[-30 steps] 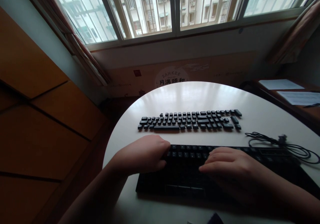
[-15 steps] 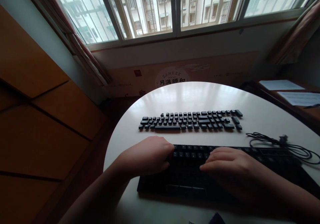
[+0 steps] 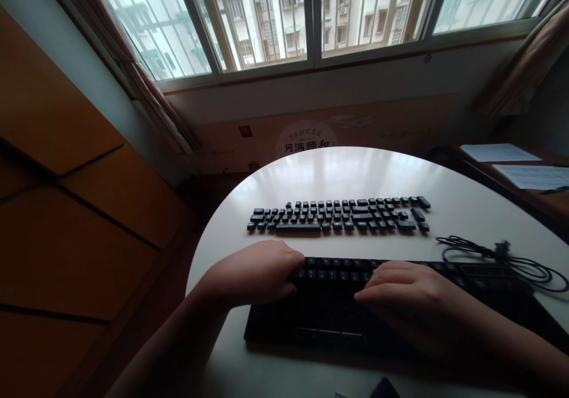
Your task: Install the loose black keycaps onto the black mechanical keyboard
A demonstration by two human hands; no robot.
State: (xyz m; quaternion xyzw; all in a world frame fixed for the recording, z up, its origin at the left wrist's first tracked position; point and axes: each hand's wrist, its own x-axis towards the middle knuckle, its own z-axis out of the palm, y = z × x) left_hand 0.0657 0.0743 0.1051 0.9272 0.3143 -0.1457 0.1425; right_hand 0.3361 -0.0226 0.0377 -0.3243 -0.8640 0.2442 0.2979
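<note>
A black keyboard [image 3: 329, 312] lies near the front of the white table. Its upper rows still carry keycaps, while the lower part is dark and hard to read. My left hand [image 3: 262, 273] is curled closed over the keyboard's upper left end; whatever its fingertips hold is hidden. Over the middle of the keyboard my right hand [image 3: 413, 297] bends down, its fingers pressed together and the thumb pointing left. I cannot make out anything between them. Loose black keycaps [image 3: 297, 228] are laid out in rows behind the keyboard, with the long space bar in the front row.
A coiled black cable [image 3: 528, 267] rests at the keyboard's back right corner. At the front edge of view is a small dark purple object [image 3: 384, 388], partly cut off. The round white table [image 3: 231, 232] has a wooden cabinet to its left and papers [image 3: 531, 175] at far right.
My left hand has shifted slightly left along the keyboard's top row, uncovering a little more of the keys. The right hand stays nearly in place. The loose keycaps look the same.
</note>
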